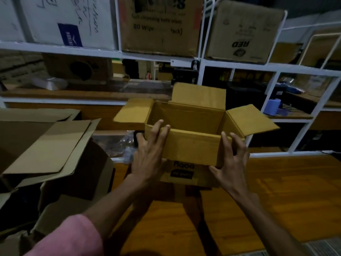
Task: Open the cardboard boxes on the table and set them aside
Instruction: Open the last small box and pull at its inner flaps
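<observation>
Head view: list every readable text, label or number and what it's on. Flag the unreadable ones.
"80 Wip... ack)", partly worn off: middle brown carton on the shelf; the line above and the big black lettering at its top are blurred or cut off.
"RED", printed upside down: right shelf carton.
"Aqua", probably: open cardboard box, front; the black label below is blurred.
Handwriting and blue logo: white carton, unreadable.

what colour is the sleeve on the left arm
Pink sleeve, seen in the head view.

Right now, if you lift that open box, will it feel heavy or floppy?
Probably light: the open cardboard box looks empty inside. Its walls seem fairly stiff, but the spread flaps would likely flop. The left hand and right hand at its corners should steady it.
</observation>
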Tool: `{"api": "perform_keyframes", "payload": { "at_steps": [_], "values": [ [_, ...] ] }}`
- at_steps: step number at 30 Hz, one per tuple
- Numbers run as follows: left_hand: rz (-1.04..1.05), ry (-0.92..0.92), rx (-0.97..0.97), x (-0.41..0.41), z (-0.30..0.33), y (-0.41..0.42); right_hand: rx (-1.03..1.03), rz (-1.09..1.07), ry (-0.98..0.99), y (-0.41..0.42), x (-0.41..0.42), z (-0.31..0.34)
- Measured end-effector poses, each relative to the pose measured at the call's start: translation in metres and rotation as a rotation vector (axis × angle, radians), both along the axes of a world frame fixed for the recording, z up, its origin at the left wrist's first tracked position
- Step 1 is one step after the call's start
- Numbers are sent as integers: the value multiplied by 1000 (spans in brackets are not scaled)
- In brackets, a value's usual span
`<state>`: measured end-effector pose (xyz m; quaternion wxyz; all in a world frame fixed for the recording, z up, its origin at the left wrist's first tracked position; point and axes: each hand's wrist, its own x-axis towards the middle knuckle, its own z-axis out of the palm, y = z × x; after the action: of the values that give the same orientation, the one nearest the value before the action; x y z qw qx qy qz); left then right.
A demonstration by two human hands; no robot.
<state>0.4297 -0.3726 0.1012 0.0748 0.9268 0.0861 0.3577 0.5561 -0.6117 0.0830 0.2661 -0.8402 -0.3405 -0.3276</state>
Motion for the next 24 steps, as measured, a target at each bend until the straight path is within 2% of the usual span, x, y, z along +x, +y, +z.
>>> {"api": "perform_keyframes", "payload": {
  "at_steps": [4,11,24],
  "values": [
    [51,-86,149,-23,58,21,55,51,-84,21,-10,53],
    [209,-154,240,-89,128,76,135,206,-167,97,-44,120],
    [400,-221,283,-253,152,223,118,422,-227,280,-158,158]
  ]
}}
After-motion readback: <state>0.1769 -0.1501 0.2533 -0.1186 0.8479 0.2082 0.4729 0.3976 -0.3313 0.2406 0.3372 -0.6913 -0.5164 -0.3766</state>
